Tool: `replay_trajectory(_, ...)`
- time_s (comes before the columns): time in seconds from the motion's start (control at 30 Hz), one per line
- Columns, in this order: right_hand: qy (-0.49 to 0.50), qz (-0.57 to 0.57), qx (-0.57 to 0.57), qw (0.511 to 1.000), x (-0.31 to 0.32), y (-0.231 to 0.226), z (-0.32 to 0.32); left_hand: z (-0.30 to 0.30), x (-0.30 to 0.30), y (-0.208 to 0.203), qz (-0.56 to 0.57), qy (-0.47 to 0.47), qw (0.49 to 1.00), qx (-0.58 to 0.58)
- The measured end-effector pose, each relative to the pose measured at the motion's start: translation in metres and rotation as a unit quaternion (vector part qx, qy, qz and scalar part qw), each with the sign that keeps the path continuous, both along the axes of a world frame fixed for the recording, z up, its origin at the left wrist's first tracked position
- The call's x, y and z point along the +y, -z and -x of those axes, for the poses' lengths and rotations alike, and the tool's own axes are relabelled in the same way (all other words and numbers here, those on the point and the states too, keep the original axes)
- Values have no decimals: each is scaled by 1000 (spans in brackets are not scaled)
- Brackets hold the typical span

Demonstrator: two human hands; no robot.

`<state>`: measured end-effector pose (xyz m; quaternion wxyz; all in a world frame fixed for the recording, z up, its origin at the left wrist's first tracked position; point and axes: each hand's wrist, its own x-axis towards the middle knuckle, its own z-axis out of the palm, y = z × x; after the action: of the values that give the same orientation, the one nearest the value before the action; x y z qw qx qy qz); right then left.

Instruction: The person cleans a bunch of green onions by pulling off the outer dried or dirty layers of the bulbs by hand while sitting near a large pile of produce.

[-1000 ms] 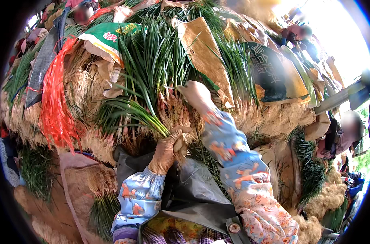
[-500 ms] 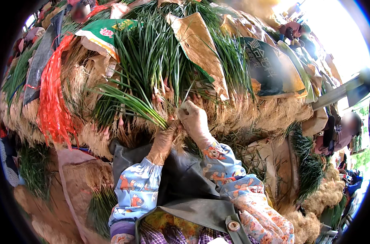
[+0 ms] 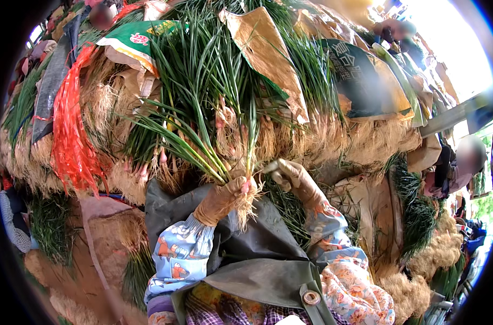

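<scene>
My gloved left hand (image 3: 223, 201) is closed around a small bunch of green garlic (image 3: 206, 154), its long green leaves fanning up and to the left. A pinkish bulb (image 3: 245, 186) with pale stringy roots hangs out beside the thumb. To the right of that bulb, a little apart from it, my gloved right hand (image 3: 295, 181) has bent, separated fingers, with nothing visible in them. Just beyond both hands lies a large heap of similar plants (image 3: 200, 81), leaves pointing away and bulbs and roots toward me. A dark apron (image 3: 246, 238) covers my lap.
Red plastic strips (image 3: 76, 124) hang over the heap at left. A brown paper sheet (image 3: 268, 59) and a dark printed sack (image 3: 360, 81) lie on it. Bundles of plants (image 3: 141, 265) rest on the ground at lower left. Another person (image 3: 463, 162) is at far right.
My right hand has moved right and down, away from my left hand, and its fingers have loosened. My left hand has lowered slightly, and a bulb with roots now shows beside its thumb.
</scene>
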<state>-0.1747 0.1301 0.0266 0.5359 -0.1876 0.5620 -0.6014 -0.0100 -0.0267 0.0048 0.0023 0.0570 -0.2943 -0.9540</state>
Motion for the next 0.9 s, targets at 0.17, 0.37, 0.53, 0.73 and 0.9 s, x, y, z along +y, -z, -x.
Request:
replay_trajectory(0.17, 86, 61, -94, 990, -57, -23, -32, 0, 12, -7, 163, -48, 982, -78)
replay_trajectory(0.37, 138, -25, 424, 895, -52, 19, -48, 6, 27, -4, 224, -151, 957, -107)
replay_trajectory(0.53, 32, 104, -140, 984, -46, -6, -23, -9, 24, -16, 70, -36, 996, -41)
replay_trajectory(0.73, -51, 154, -208, 965, -60, -6, -37, -13, 19, -13, 22, -2, 1000, -9)
replay_trajectory(0.9, -61, 209, -363, 906, -60, 3, -48, -20, 20, -4, -13, 61, 998, -1)
